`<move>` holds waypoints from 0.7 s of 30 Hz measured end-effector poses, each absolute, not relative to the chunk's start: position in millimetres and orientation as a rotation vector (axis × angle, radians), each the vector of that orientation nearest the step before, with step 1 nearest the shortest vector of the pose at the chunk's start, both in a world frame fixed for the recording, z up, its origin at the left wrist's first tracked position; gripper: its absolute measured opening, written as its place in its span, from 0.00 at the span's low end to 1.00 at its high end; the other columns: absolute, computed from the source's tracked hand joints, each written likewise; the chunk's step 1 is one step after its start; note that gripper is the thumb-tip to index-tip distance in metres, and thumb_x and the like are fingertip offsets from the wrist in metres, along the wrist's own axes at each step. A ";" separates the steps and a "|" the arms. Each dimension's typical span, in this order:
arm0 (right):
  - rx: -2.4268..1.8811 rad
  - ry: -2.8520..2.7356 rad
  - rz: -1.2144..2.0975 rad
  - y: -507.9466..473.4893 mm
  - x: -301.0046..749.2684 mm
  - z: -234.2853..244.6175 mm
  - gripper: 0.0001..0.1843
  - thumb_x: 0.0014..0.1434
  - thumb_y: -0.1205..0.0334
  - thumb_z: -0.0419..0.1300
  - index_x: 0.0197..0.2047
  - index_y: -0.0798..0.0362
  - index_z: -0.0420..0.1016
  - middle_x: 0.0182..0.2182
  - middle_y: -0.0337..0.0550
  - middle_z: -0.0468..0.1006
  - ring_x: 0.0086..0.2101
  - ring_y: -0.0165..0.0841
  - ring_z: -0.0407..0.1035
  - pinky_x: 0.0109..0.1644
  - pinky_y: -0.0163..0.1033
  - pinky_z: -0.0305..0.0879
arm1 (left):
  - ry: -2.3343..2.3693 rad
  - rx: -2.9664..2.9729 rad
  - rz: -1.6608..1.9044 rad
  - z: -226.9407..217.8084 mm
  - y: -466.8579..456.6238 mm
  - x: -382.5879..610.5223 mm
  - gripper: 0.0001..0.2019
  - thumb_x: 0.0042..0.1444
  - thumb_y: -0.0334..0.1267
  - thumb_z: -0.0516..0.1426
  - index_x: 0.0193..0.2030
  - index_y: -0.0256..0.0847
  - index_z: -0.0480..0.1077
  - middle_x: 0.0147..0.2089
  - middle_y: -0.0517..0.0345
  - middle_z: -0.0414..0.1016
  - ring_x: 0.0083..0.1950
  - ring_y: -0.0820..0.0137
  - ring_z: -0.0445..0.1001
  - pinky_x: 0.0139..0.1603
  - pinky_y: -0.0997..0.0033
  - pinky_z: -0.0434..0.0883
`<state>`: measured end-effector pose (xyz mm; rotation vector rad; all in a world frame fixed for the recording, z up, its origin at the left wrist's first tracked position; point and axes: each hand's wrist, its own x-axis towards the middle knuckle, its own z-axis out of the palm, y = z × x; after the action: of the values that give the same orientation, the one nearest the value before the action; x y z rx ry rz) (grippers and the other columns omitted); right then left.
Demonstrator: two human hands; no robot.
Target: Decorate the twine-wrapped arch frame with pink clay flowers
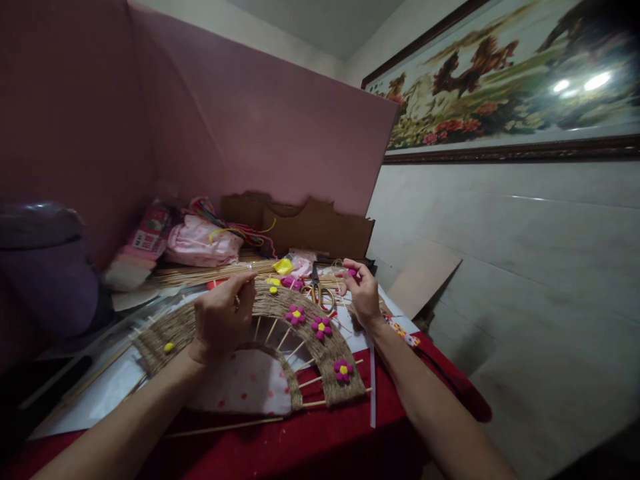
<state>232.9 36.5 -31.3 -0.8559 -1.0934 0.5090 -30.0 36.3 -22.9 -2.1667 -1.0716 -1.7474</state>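
A fan-shaped frame of thin sticks woven with brown twine [345, 343] lies on the table. Magenta flowers with yellow centres, one of them a flower [321, 327] near the middle, sit on its right half, and a yellow dot [169, 348] is on its left. Over the left part of the weave, my left hand [225, 313] is closed with its fingertips together; what they pinch, if anything, is hidden. My right hand [364, 297], raised beyond the fan's right side, pinches a small magenta clay piece [353, 273]. Gold-handled scissors [316, 293] lie between the hands.
Behind the fan are a bundle of thin sticks [200, 272], a yellow clay packet [283, 267] and a pink bag [205, 241] with coloured cords. Torn cardboard [300, 223] stands against the pink panel [270, 127]. A purple bin [47, 273] is at left; red cloth [330, 447] covers the table.
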 end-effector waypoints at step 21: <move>-0.775 -1.164 0.524 29.6 211.9 41.7 0.32 0.51 0.34 0.56 0.15 0.52 0.52 0.12 0.29 0.50 0.13 0.19 0.42 0.15 0.31 0.36 | -0.887 -2.212 -1.650 -22.2 25.2 -24.3 0.09 0.56 0.34 0.54 0.39 0.39 0.74 0.31 0.54 0.80 0.30 0.69 0.77 0.32 0.73 0.69</move>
<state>211.9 29.6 41.7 -0.7752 -1.1641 0.5242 -24.3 25.2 -22.2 -2.2120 -0.8874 -1.6502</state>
